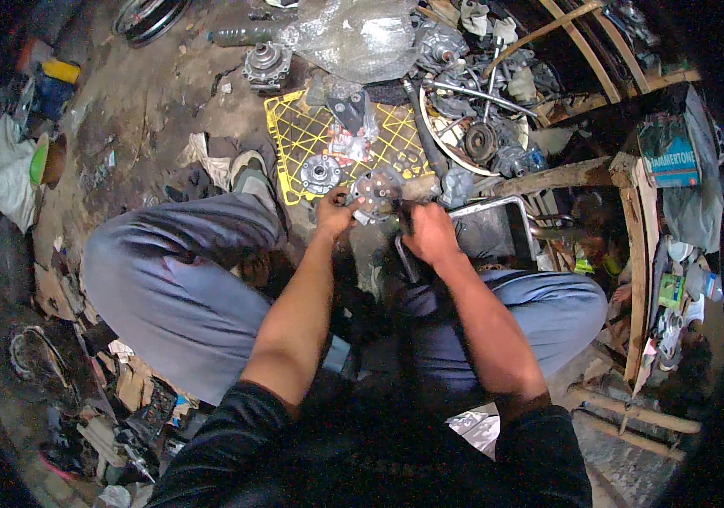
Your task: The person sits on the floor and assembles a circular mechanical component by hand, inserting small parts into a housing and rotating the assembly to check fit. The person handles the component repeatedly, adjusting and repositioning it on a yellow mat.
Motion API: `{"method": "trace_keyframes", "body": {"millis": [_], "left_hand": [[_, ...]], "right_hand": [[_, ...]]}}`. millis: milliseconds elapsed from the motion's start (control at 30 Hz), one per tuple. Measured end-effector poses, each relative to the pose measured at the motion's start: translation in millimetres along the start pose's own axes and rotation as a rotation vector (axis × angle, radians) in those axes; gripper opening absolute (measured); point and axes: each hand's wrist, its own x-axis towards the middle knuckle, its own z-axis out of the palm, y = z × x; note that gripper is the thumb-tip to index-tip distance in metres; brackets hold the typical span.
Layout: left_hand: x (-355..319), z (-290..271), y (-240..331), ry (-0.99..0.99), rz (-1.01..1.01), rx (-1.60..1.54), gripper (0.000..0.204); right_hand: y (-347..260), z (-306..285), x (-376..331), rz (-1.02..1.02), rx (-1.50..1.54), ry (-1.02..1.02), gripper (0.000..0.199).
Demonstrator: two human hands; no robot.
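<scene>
My left hand (335, 213) grips the near left edge of a round metal part (379, 191) with bolt-like bosses on its face, held at the near edge of a yellow crate (287, 188). Beside it, my right hand (431, 233) is closed round a dark metal bar (409, 261), whose lower end shows under the fist. Its upper end meets the right side of the round part, but the contact is blurred. Another round metal part (320, 173) with holes lies on the crate. Behind it is a clear plastic bag (351, 140) with parts inside.
A round basin (434, 140) heaped with metal parts stands at the right. A rectangular tray (524, 229) lies by my right knee. A metal housing (266, 68), a plastic bottle (247, 34) and bubble wrap (362, 38) lie beyond the crate. Wooden posts (635, 271) rise at far right.
</scene>
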Motion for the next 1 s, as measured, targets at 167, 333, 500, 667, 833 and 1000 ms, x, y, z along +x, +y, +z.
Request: {"method": "trace_keyframes", "body": {"millis": [167, 333, 500, 667, 833, 1000], "left_hand": [[-4, 1, 5, -0.005, -0.019, 0.004, 0.042], [-5, 4, 7, 0.031, -0.036, 0.033, 0.044], [0, 1, 1, -0.013, -0.026, -0.01, 0.045], [-4, 1, 6, -0.035, -0.048, -0.064, 0.044], [-5, 0, 6, -0.042, -0.088, -0.129, 0.042], [-7, -2, 6, -0.048, -0.077, -0.055, 0.041]], "right_hand": [[12, 15, 8, -0.037, 0.009, 0.093, 0.026], [17, 17, 6, -0.091, 0.018, 0.187, 0.023], [15, 16, 1, -0.166, 0.04, 0.235, 0.028], [12, 18, 5, -0.195, 0.009, 0.168, 0.029], [2, 24, 8, -0.3, -0.06, 0.198, 0.015], [-37, 26, 11, -0.297, -0.149, 0.085, 0.013]]}}
